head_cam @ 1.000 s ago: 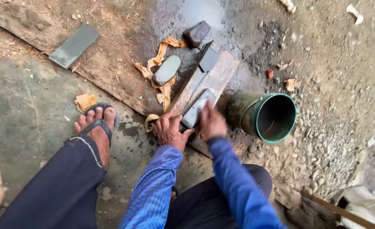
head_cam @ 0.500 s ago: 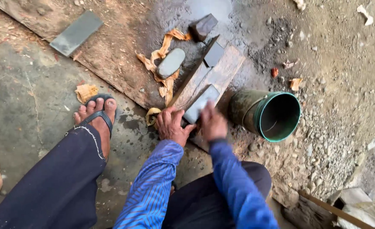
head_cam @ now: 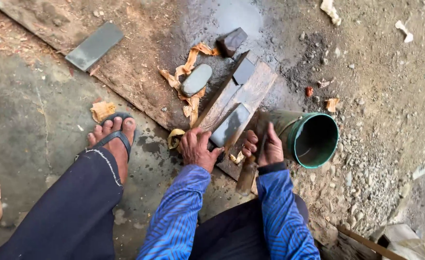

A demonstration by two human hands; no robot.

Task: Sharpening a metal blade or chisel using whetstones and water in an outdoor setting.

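A grey rectangular sharpening stone (head_cam: 230,125) lies on a sloping wooden plank (head_cam: 258,89). My left hand (head_cam: 196,148) curls over the plank's near end, just left of the stone's lower corner. To the right of the stone, my right hand (head_cam: 266,147) grips a tool by its wooden handle (head_cam: 247,175); the handle points back toward me and its working end is hidden by my fingers. A smaller dark stone (head_cam: 243,71) sits at the plank's far end.
A green bucket (head_cam: 313,139) lies tilted just right of my right hand. An oval grey stone (head_cam: 196,79), a dark block (head_cam: 231,41) and a flat grey slab (head_cam: 95,45) lie beyond on wet ground. My sandalled foot (head_cam: 114,137) is at the left. Gravel is at the right.
My right hand has come off the sharpening stone and drawn back to the right, toward the bucket, with the tool's handle now showing. My left hand stays at the plank's near end.
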